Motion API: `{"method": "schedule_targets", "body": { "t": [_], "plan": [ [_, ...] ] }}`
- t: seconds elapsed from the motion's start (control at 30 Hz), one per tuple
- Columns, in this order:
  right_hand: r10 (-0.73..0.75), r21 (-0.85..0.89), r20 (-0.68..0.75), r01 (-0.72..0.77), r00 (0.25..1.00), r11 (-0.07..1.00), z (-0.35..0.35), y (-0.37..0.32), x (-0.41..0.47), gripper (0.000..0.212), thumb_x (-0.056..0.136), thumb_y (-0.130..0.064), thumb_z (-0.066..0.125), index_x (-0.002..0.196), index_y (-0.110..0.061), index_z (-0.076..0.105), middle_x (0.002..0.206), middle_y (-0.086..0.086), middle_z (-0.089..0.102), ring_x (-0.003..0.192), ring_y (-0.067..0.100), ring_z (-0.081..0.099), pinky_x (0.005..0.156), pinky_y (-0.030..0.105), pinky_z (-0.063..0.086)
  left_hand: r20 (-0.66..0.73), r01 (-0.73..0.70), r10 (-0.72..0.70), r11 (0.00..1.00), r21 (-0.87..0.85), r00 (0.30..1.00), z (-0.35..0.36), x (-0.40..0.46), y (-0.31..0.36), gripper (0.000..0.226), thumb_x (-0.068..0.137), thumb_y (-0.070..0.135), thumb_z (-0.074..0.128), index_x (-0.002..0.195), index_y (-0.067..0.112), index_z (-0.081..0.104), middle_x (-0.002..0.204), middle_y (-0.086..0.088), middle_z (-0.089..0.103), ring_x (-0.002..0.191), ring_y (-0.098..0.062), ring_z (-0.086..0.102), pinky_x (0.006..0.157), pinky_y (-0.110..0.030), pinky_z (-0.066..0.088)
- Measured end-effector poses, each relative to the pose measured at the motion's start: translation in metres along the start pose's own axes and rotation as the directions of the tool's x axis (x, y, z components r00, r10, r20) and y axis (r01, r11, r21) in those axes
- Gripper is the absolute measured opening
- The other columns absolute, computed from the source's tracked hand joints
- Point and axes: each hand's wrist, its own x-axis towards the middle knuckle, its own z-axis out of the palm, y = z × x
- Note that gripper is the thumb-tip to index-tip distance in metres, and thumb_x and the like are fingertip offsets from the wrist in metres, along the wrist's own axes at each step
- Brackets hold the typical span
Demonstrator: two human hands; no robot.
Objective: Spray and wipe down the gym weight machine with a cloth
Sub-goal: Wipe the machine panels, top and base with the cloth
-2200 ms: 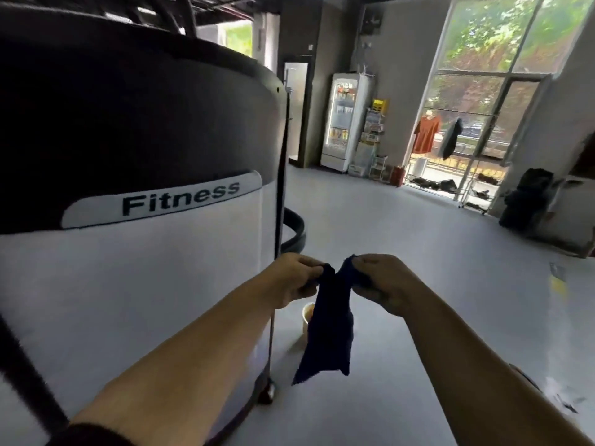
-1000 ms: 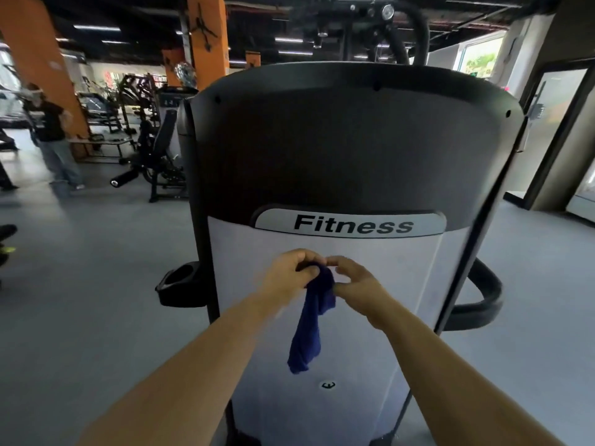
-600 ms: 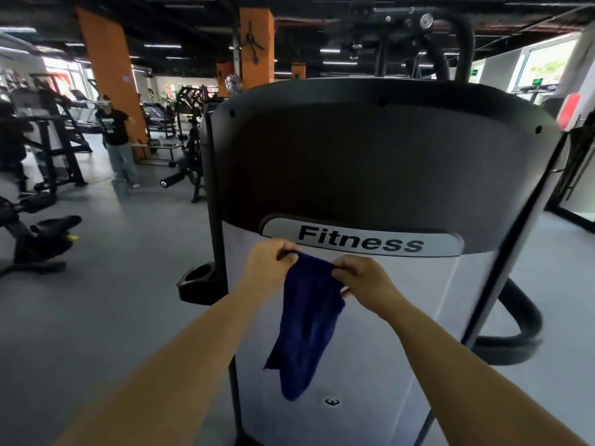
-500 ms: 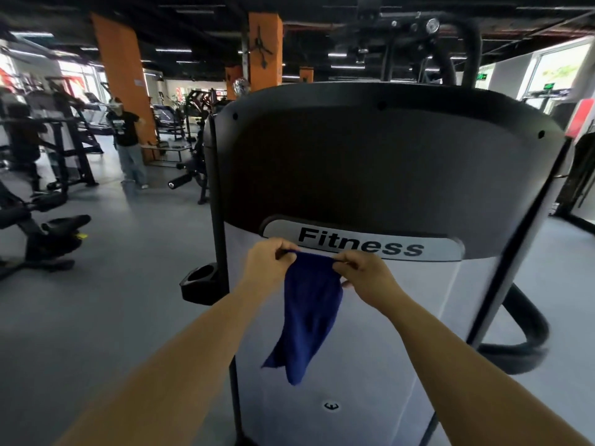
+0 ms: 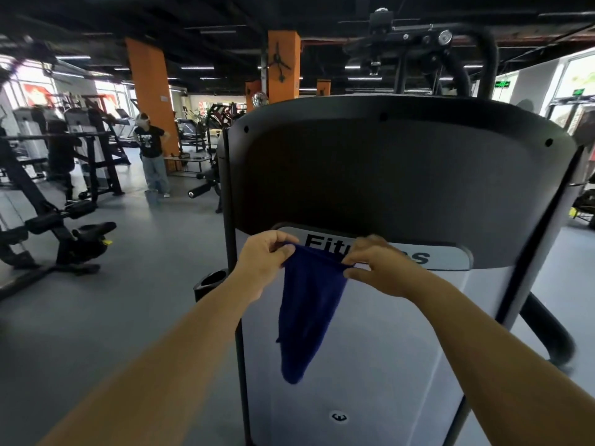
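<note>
The weight machine's tall shroud [image 5: 396,175] fills the middle of the view, black on top and white below, with a grey "Fitness" label partly covered by my hands. A dark blue cloth [image 5: 306,310] hangs in front of the white panel. My left hand [image 5: 264,262] pinches its top left corner. My right hand [image 5: 376,268] pinches the top right corner. The top edge is stretched between them and the rest droops to a point. No spray bottle is in view.
A black cup holder [image 5: 211,280] juts from the machine's left side and a black curved tube [image 5: 547,329] from its right. Exercise machines [image 5: 54,233] stand at the left. A person [image 5: 153,156] stands by an orange pillar [image 5: 149,98]. Grey floor lies all around.
My view turned from the machine's side to its front. My hands rose toward the label and moved apart, spreading the cloth's top edge that had hung bunched.
</note>
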Motion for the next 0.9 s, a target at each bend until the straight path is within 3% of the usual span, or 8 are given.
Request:
{"method": "schedule_targets", "body": {
  "t": [0.07, 0.1, 0.2, 0.33, 0.43, 0.63, 0.8, 0.9],
  "plan": [
    [0.005, -0.020, -0.039, -0.006, 0.999, 1.000, -0.006, -0.003, -0.002, 0.013, 0.097, -0.037, 0.066, 0.107, -0.031, 0.071, 0.127, -0.017, 0.048, 0.123, 0.006, 0.040, 0.100, 0.032, 0.045, -0.006, -0.029, 0.029, 1.000, -0.008, 1.000, -0.003, 0.000, 0.004, 0.017, 0.100, 0.007, 0.058, 0.109, 0.016, 0.069, 0.103, -0.008, 0.073, 0.097, -0.024, 0.072, 0.086, -0.038, 0.062],
    [0.027, 0.011, -0.038, -0.026, 0.999, 1.000, -0.009, -0.006, -0.003, 0.010, 0.097, -0.037, 0.066, 0.103, -0.030, 0.070, 0.127, -0.015, 0.051, 0.120, 0.007, 0.046, 0.099, 0.032, 0.048, -0.008, -0.045, 0.045, 0.999, -0.007, 0.999, -0.005, 0.001, 0.005, 0.017, 0.100, 0.006, 0.058, 0.110, 0.015, 0.068, 0.102, -0.008, 0.073, 0.097, -0.023, 0.072, 0.085, -0.037, 0.062],
    [0.125, 0.154, -0.005, -0.123, 0.992, 0.980, -0.017, -0.014, -0.004, 0.013, 0.100, -0.035, 0.062, 0.094, -0.024, 0.068, 0.101, -0.004, 0.068, 0.094, 0.013, 0.063, 0.089, 0.039, 0.058, 0.005, -0.090, 0.090, 0.996, 0.005, 0.996, -0.008, 0.002, 0.010, 0.018, 0.100, 0.004, 0.058, 0.109, 0.016, 0.068, 0.101, -0.006, 0.073, 0.095, -0.019, 0.073, 0.082, -0.032, 0.062],
    [0.255, 0.516, -0.245, -0.096, 0.935, 0.851, -0.019, -0.019, -0.002, 0.005, 0.098, -0.024, 0.066, 0.097, -0.023, 0.071, 0.093, -0.002, 0.073, 0.089, 0.016, 0.070, 0.088, 0.043, 0.061, 0.005, -0.111, 0.111, 0.994, 0.007, 0.994, -0.013, 0.003, 0.016, 0.022, 0.100, 0.002, 0.057, 0.106, 0.021, 0.068, 0.103, -0.005, 0.073, 0.097, -0.018, 0.072, 0.077, -0.025, 0.060],
    [0.292, 0.658, -0.290, -0.032, 0.911, 0.752, -0.016, -0.028, 0.001, 0.019, 0.094, -0.008, 0.069, 0.104, -0.023, 0.064, 0.101, 0.000, 0.072, 0.095, 0.018, 0.071, 0.087, 0.043, 0.062, -0.002, -0.134, 0.134, 0.990, -0.034, 0.991, -0.015, 0.004, 0.022, 0.023, 0.101, 0.002, 0.055, 0.108, 0.020, 0.065, 0.106, -0.006, 0.071, 0.100, -0.020, 0.071, 0.078, -0.029, 0.061],
    [0.293, 0.672, -0.458, 0.111, 0.839, 0.732, -0.023, -0.042, 0.012, 0.044, 0.093, 0.006, 0.064, 0.108, -0.031, 0.047, 0.104, 0.004, 0.068, 0.093, 0.020, 0.070, 0.082, 0.040, 0.063, -0.010, -0.243, 0.243, 0.969, -0.032, 0.970, -0.017, 0.002, 0.048, 0.022, 0.104, 0.002, 0.046, 0.100, 0.022, 0.055, 0.100, -0.013, 0.062, 0.084, -0.021, 0.064, 0.073, -0.036, 0.060],
    [0.410, 0.753, -0.402, 0.042, 0.819, 0.656, -0.023, -0.047, 0.018, 0.030, 0.095, -0.006, 0.067, 0.115, -0.025, 0.054, 0.104, 0.001, 0.070, 0.095, 0.020, 0.070, 0.078, 0.032, 0.062, -0.083, -0.135, 0.128, 0.987, -0.086, 0.988, -0.017, 0.003, 0.052, 0.019, 0.102, 0.009, 0.055, 0.107, 0.027, 0.056, 0.110, -0.004, 0.063, 0.101, -0.024, 0.066, 0.076, -0.034, 0.059],
    [0.461, 0.794, -0.368, 0.014, 0.807, 0.608, -0.032, -0.058, 0.021, 0.022, 0.096, -0.006, 0.066, 0.111, -0.021, 0.059, 0.106, 0.002, 0.070, 0.102, 0.027, 0.070, 0.080, 0.035, 0.062, -0.086, -0.119, 0.115, 0.992, -0.038, 0.990, -0.020, 0.001, 0.067, 0.018, 0.102, 0.009, 0.055, 0.108, 0.026, 0.058, 0.111, -0.004, 0.064, 0.106, -0.027, 0.067, 0.084, -0.040, 0.061]
  ]
}}
